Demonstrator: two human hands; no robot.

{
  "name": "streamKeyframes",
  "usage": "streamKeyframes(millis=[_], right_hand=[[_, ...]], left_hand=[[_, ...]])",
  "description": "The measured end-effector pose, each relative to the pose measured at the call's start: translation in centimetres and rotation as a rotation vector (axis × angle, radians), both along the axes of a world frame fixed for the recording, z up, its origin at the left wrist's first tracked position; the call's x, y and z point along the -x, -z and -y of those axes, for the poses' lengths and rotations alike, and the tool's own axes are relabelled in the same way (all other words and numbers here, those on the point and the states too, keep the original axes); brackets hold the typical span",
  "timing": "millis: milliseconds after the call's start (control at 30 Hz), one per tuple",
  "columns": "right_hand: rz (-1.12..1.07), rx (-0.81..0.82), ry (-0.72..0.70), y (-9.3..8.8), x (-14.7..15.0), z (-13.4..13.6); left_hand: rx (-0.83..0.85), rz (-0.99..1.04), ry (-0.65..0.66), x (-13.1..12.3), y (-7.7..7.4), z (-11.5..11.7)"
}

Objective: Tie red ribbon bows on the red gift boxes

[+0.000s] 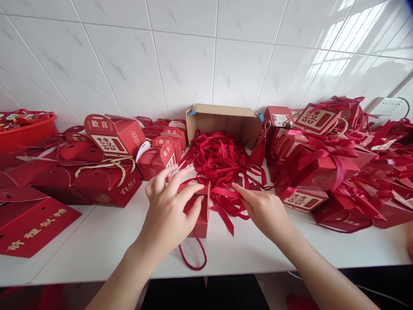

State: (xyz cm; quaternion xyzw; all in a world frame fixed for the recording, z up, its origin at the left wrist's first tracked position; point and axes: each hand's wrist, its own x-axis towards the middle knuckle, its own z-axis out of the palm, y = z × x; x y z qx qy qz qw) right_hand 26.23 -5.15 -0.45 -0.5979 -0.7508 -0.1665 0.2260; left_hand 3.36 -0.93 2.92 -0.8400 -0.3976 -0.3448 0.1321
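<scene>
A small red gift box (202,224) stands on the white table in front of me, with a dark red cord handle (195,262) looping out toward the near edge. My left hand (176,202) is over the box; its thumb and index finger are at the upright flap, the other fingers spread and raised. A red ribbon (223,192) runs from that flap to my right hand (263,209), whose thumb and index finger pinch it. The ribbon's cut tail hangs down onto the table. Part of the box is hidden behind my left hand.
Behind lies a heap of red ribbons (219,157), spilling from a tipped cardboard box (222,111). Red gift boxes (106,185) stand at left, ribbon-tied boxes (332,170) are piled at right. A red basin (29,129) holds wrapped sweets. White tiles (183,64) form the wall.
</scene>
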Motion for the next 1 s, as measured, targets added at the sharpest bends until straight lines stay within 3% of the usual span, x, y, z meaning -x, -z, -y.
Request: streamKeyframes(millis=[1000], right_hand=[[-0.077,0.011,0.033,-0.31,0.42,0.49]], left_hand=[[-0.016,0.01,0.019,0.03,0.07,0.1]])
